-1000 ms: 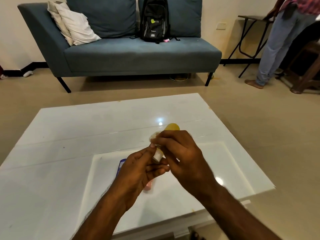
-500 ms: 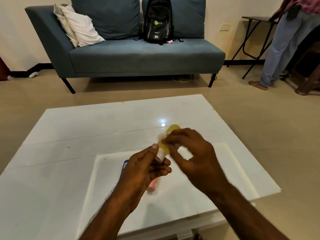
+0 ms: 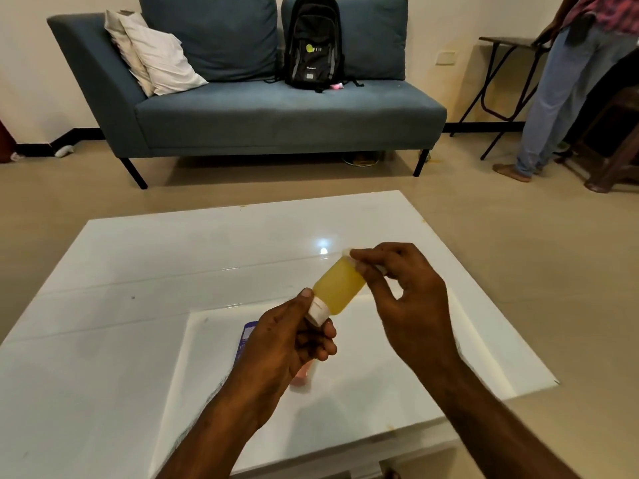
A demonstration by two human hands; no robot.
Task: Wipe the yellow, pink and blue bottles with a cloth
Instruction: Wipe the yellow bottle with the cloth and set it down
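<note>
My left hand (image 3: 290, 340) grips the yellow bottle (image 3: 337, 288) by its white cap, holding it tilted up and to the right above the white table (image 3: 138, 271). My right hand (image 3: 404, 299) pinches a small white cloth (image 3: 347, 253) against the bottle's far end; most of the cloth is hidden by the fingers. Below my left hand the blue bottle (image 3: 243, 340) and the pink bottle (image 3: 300, 376) lie on the table, each largely covered by the hand.
A blue sofa (image 3: 276, 112) with pillows and a black backpack (image 3: 313, 43) stands beyond the table. At the far right a person (image 3: 567, 81) stands beside a folding table (image 3: 508, 43). Tan floor surrounds the white table.
My right hand slid with the cloth from the cap end of the yellow bottle up to its far end, uncovering the yellow body. My left hand kept its grip on the cap.
</note>
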